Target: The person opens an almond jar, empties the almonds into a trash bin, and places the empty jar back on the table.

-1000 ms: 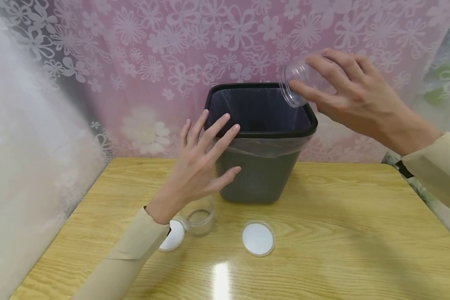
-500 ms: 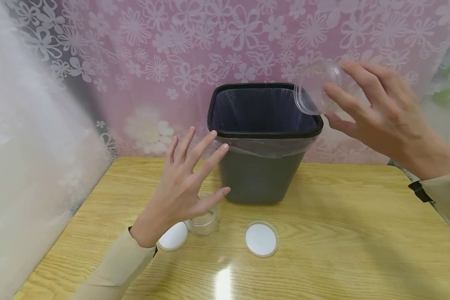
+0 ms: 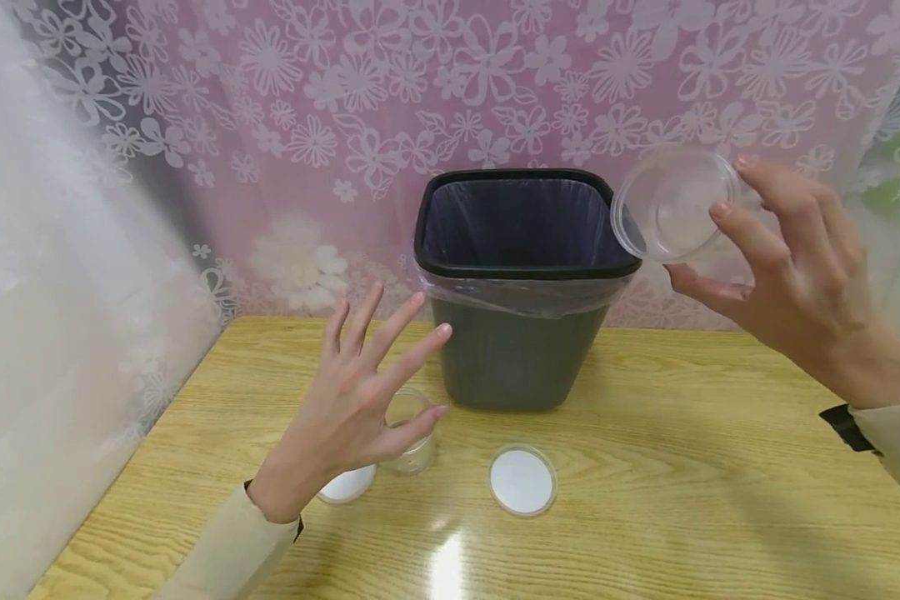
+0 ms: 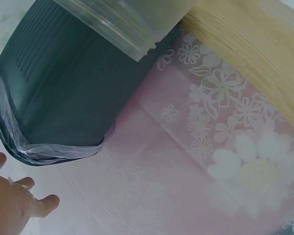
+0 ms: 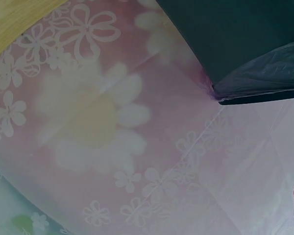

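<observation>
In the head view my right hand (image 3: 817, 275) grips a clear plastic jar (image 3: 671, 204) at the right of the bin, thumb below and fingers above. The jar is tilted, overlaps the bin's right rim in this view, and looks see-through with nothing visible inside. My left hand (image 3: 341, 408) hovers over the table with its fingers spread, holding nothing. Partly behind its thumb stands a second clear jar (image 3: 418, 457), also seen in the left wrist view as a cloudy wall (image 4: 132, 29). One white round lid (image 3: 522, 480) lies before the bin; another white lid (image 3: 351, 485) is partly hidden by my left hand.
A dark grey bin (image 3: 521, 358) with a black rim and a clear liner stands at the back of the wooden table (image 3: 667, 500). Behind it hangs a pink flowered curtain (image 3: 390, 83); a whitish curtain (image 3: 67, 292) runs along the left side.
My right hand has drawn the jar rightward and down from over the bin, turning its round end more toward the camera. My left hand has moved down and left from the bin's rim.
</observation>
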The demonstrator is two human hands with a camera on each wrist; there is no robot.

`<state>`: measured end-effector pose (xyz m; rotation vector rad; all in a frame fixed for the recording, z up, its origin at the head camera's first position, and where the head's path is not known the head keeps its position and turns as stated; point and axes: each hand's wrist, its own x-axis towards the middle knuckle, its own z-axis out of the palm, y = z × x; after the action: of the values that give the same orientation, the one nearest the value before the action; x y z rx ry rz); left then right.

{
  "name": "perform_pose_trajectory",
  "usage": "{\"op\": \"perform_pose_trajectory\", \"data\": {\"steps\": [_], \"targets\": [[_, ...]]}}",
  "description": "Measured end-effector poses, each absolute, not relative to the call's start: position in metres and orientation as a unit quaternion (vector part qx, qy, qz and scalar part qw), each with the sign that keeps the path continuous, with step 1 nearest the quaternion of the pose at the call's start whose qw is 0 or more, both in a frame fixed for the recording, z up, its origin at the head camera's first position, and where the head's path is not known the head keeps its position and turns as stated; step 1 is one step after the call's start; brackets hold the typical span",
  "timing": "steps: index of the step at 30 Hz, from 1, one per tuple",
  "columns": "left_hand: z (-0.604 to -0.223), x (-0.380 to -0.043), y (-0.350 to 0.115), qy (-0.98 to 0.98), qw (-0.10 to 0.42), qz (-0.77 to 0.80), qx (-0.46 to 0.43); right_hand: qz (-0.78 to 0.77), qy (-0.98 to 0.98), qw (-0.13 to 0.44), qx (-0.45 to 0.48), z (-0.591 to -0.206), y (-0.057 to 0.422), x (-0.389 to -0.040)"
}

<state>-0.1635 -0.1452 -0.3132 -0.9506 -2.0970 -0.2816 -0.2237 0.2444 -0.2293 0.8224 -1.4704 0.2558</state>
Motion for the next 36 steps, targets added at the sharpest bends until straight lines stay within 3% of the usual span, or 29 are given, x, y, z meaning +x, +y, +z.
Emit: {"op": "perform_pose_trajectory", "data": {"steps": [13, 36], "targets": [[-0.327, -0.156, -0.150, -0.837, 0.375, -0.120, -0.380, 0.163, -0.635, 0.689, 0.309, -0.251, 0.247, -0.211], [-0.350, -0.144, -0.157, -0.872, 0.304, -0.111, -0.367, 0.148, -0.652, 0.685, 0.292, -0.294, 0.258, -0.195]]}}
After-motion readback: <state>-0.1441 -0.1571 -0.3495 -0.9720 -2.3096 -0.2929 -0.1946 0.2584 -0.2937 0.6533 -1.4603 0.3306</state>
